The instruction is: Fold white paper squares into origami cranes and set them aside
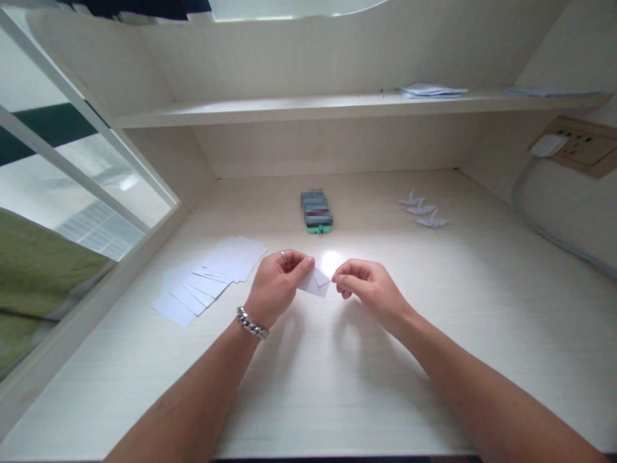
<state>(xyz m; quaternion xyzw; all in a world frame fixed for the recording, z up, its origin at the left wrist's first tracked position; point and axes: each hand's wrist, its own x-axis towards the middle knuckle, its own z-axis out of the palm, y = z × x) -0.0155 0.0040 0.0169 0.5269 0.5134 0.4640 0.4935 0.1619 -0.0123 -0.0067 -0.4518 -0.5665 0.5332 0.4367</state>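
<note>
Both hands hold a small folded white paper [315,281] just above the pale wooden desk [337,386]. My left hand [278,283], with a ring and a metal wrist chain, pinches the paper's left side. My right hand [364,283] pinches its right corner with the fingers curled in. Several white paper sheets [207,280] lie fanned out on the desk to the left of my left hand.
A phone [317,211] lies at the back middle of the desk. Three folded paper cranes [423,210] sit at the back right. Papers [430,90] rest on the shelf above. A wall socket with a plug [549,145] and cable is at right; a window frame runs along the left.
</note>
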